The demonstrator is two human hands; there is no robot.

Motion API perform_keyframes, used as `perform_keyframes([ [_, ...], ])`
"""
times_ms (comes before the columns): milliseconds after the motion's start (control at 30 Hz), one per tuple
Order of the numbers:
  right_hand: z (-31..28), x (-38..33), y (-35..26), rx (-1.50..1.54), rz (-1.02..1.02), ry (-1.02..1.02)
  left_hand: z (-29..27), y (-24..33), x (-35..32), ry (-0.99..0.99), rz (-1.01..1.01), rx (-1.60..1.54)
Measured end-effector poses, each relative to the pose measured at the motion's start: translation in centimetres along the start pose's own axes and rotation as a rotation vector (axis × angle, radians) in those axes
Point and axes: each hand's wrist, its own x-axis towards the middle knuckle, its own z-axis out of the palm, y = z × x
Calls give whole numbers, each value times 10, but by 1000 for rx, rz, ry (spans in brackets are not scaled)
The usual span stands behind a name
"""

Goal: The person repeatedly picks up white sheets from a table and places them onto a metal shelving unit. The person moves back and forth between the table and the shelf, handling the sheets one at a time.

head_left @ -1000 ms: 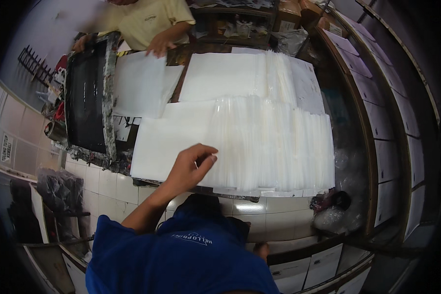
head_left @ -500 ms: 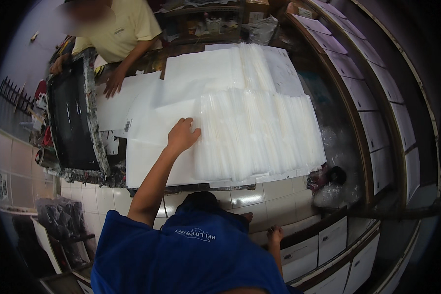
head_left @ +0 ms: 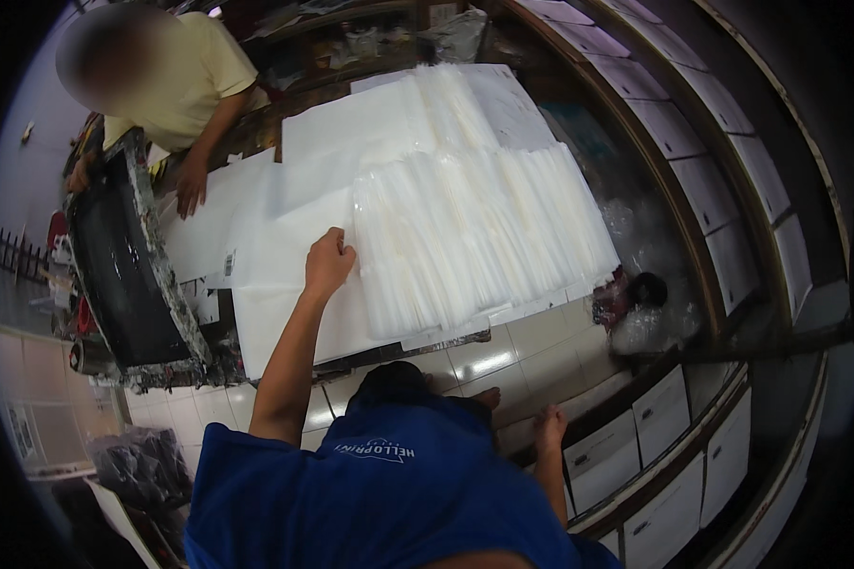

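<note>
Two fanned rows of translucent plastic sleeves (head_left: 479, 247) lie side by side on the surface (head_left: 465, 337), the nearer one longer and reaching toward the right end. To their left, broad white sheets (head_left: 299, 318) spread flat and overlap, one bearing a small dark printed label (head_left: 229, 263). The left hand (head_left: 328, 261) is over these sheets, just beside the left edge of the nearer row, its fingers bent inward and the thumb toward the sleeves; whether it pinches anything cannot be told. The right hand (head_left: 550, 429) is well apart from the surface, down at the person's right side near white-fronted boxes (head_left: 603, 460), its fingers loosely curled; whether it grips something is too unclear to tell. Across the surface, a co-worker in a pale yellow shirt (head_left: 185, 81) has one hand at the top of a dark screen-printing frame (head_left: 114, 261), which stands tilted at the left, and the other over the far white sheets. Light tiles (head_left: 541, 341) cover the floor below the near edge.
</note>
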Motion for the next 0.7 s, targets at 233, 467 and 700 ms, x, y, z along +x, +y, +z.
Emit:
perform_keyframes([
  [233,101,-59,-144,94,-252,-77,-32,45,-27,85,219,-315],
  [467,208,-137,-254,111,-423,-1009,-7,183,-135,-306,705,-78],
  [700,164,-104,-233,-27,-541,-527,38,225,-181,-740,805,-160],
])
